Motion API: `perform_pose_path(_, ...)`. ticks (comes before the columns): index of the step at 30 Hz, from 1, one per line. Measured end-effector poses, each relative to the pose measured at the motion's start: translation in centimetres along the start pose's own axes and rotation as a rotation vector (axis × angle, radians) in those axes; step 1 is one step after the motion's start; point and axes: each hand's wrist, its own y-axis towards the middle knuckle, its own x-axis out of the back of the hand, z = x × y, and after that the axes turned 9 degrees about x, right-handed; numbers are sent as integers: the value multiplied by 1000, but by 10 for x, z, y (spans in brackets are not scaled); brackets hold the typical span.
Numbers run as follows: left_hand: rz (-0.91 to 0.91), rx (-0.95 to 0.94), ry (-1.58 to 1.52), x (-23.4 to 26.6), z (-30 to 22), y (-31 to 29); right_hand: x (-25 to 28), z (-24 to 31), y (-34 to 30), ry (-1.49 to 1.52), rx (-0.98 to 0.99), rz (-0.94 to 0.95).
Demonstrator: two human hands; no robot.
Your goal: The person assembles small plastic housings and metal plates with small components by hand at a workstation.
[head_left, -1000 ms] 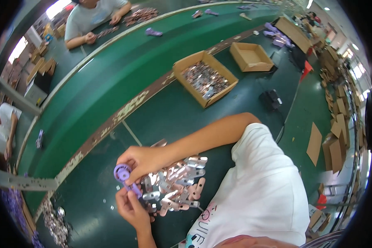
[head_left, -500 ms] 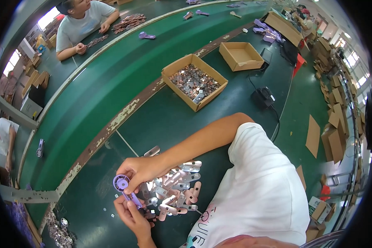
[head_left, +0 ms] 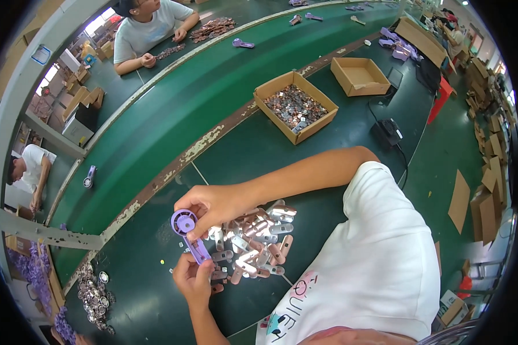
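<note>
A purple plastic shell shaped like a small handheld fan, with a ring-shaped head and a narrow hollow handle, is between my two hands above the table. My right hand is closed on it where the ring meets the handle. At the handle's lower end, my left hand pinches it between thumb and fingers; part of those fingers is hidden. Beside my hands lies a heap of shiny silver and pink elongated covers, several with a small dark opening. What sits inside the handle is too small to make out.
Shiny metal rings are piled at lower left. Beyond my right arm stand a carton of small metal parts, another shallow carton and a black power adapter. A green conveyor carries purple shells; a co-worker sits across it.
The whole view has shifted, so the scene lies farther right and up. My left thumb has moved off the handle's middle to its lower end, and more of the handle's inside shows.
</note>
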Motion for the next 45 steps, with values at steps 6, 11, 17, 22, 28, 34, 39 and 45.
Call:
perform_pose_path(6, 200, -130, -156, -16, 7, -17, -29, 17, -50, 189, -59, -144)
perform_pose_path(11, 387, -91, -93, -25, 8, -22, -47, 27, -77, 39, -34, -237)
perform_pose_path(17, 498, 63, -213, -38, 0, -17, -58, 22, -81, -474, 52, -203)
perform_pose_path(22, 428, 83, -34, -36, -6, -20, -72, 25, -88, -650, 69, -231)
perform_pose_path(28, 384, 109, -86, -37, -11, -28, -93, 28, -109, -744, 142, -358)
perform_pose_path(34, 406, 38, 7, -43, -12, -31, -95, 21, -127, -482, 219, -557)
perform_pose_path(39, 446, -96, 129, -45, -7, -38, -98, 28, -142, -123, 117, -562)
perform_pose_path(45, 560, 42, -18, -50, -5, -44, -93, 20, -152, 17, 93, -519)
